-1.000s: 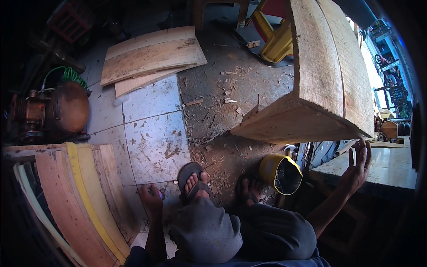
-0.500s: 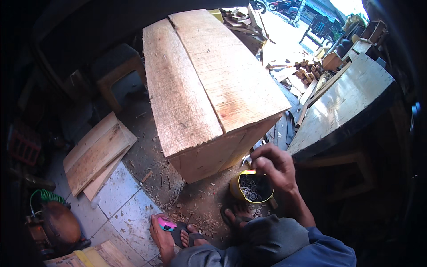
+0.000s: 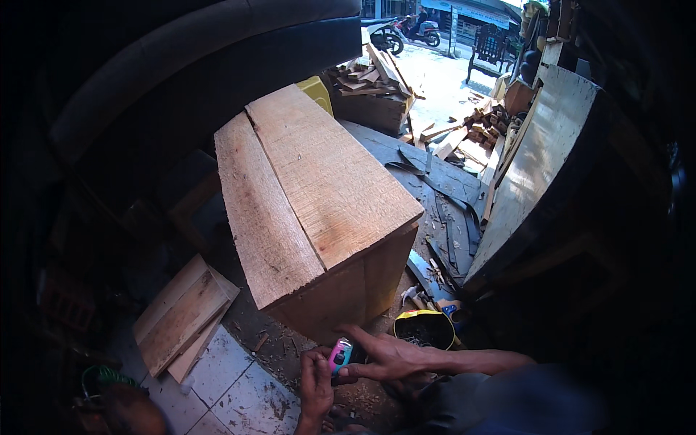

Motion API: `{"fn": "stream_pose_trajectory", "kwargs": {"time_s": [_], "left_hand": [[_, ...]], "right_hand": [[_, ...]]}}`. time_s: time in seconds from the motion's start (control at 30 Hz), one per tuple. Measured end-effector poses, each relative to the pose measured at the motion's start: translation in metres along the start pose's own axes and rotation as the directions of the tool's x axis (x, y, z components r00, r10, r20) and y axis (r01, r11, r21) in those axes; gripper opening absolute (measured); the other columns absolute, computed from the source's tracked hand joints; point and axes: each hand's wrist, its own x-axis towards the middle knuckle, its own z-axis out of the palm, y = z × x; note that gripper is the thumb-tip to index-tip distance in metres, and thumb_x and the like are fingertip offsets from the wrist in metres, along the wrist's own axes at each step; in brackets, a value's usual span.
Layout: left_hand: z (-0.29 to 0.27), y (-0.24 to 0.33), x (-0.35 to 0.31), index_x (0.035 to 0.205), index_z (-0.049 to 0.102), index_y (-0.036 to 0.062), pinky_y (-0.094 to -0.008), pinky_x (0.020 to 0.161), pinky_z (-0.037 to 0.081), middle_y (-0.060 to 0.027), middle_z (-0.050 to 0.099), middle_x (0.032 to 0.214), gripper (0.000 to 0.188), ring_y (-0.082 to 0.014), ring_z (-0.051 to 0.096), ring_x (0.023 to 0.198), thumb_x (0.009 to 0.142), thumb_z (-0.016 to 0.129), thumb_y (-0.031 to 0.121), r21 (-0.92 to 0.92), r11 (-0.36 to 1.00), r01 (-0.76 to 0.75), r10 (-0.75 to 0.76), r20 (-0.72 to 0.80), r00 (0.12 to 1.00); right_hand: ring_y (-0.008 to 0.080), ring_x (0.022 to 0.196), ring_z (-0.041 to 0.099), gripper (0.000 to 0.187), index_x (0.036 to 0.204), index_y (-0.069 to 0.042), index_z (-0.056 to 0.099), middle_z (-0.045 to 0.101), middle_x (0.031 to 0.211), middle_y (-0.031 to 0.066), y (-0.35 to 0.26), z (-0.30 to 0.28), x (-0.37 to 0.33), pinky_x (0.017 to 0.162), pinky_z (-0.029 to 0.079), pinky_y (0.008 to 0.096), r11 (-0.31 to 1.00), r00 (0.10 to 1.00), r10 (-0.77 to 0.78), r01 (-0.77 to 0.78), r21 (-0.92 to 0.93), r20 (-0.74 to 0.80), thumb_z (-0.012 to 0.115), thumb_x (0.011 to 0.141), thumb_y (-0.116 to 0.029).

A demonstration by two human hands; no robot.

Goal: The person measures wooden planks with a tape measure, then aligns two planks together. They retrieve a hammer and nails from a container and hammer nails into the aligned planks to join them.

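Observation:
A small pink and turquoise tape measure [image 3: 339, 355] is held up close to the front of a large wooden box. My left hand [image 3: 315, 380] grips it from the left, fingers curled. My right hand [image 3: 391, 357] closes on it from the other side, with the thumb below and the forefinger at its top end. The box has a top of two rough planks [image 3: 333, 181], with a dark gap running between them. Just beyond my right forearm stands a yellow-rimmed bucket [image 3: 454, 341] with small metal bits in it.
Cut boards [image 3: 181, 312] lie stacked on the white tiles at left. A saw blade [image 3: 420, 270] and dark strips [image 3: 453, 192] lie right of the box. A pale panel [image 3: 540, 159] leans at right; scrap wood [image 3: 370, 76] is heaped behind.
My left hand has raised the tape measure from beside my foot. My right hand has moved left from above the bucket and taken hold of it too. The view has shifted.

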Motion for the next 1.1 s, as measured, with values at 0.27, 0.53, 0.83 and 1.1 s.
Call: {"fn": "stream_pose_trajectory", "kwargs": {"time_s": [0.27, 0.53, 0.83, 1.1], "left_hand": [[-0.003, 0.000, -0.001, 0.123, 0.046, 0.0051, -0.0290, 0.091, 0.049, -0.0072, 0.054, 0.118, 0.042, -0.0116, 0.056, 0.101, 0.103, 0.060, 0.040, -0.065, 0.997, 0.050, -0.042, 0.118, 0.992], [-0.011, 0.017, -0.004, 0.112, 0.055, 0.0027, -0.0241, 0.070, 0.054, -0.0039, 0.060, 0.106, 0.037, -0.0098, 0.065, 0.087, 0.094, 0.077, 0.025, 0.058, 0.963, 0.263, -0.268, 0.097, 0.959], [-0.043, 0.107, 0.007, 0.090, 0.046, 0.0048, -0.0308, 0.048, 0.042, -0.0088, 0.046, 0.093, 0.031, -0.0146, 0.052, 0.053, 0.103, 0.060, 0.028, -0.468, 0.880, 0.075, 0.007, 0.171, 0.985], [-0.073, 0.259, 0.090, 0.093, 0.038, 0.0015, -0.0248, 0.036, 0.051, -0.0106, 0.042, 0.094, 0.036, -0.0089, 0.056, 0.044, 0.112, 0.036, 0.032, -0.726, 0.681, -0.091, 0.266, 0.129, 0.955]], "right_hand": [[0.0437, 0.106, 0.058, 0.071, 0.132, 0.006, 0.048, 0.054, 0.111, 0.0278, 0.040, 0.015, 0.008, 0.086, 0.050, 0.0476, 0.920, 0.946, -0.323, 0.319, -0.228, 0.021, 0.069, 0.093, -0.049], [0.0450, 0.111, 0.058, 0.069, 0.138, 0.004, 0.046, 0.055, 0.116, 0.0265, 0.034, 0.008, 0.005, 0.093, 0.050, 0.0505, 0.837, 0.931, -0.332, 0.366, -0.407, 0.153, 0.071, 0.087, -0.037], [0.0424, 0.117, 0.056, 0.065, 0.145, -0.011, 0.046, 0.054, 0.122, 0.0244, 0.032, -0.051, -0.051, 0.101, 0.047, 0.0499, 0.885, 0.962, -0.045, 0.164, -0.435, 0.271, 0.061, 0.088, -0.039], [0.0338, 0.112, 0.062, 0.057, 0.132, -0.008, 0.057, 0.060, 0.117, 0.0155, 0.084, -0.060, -0.187, 0.097, 0.051, 0.0421, 0.932, 0.984, 0.165, -0.178, -0.315, -0.068, 0.072, 0.085, -0.036]]}}
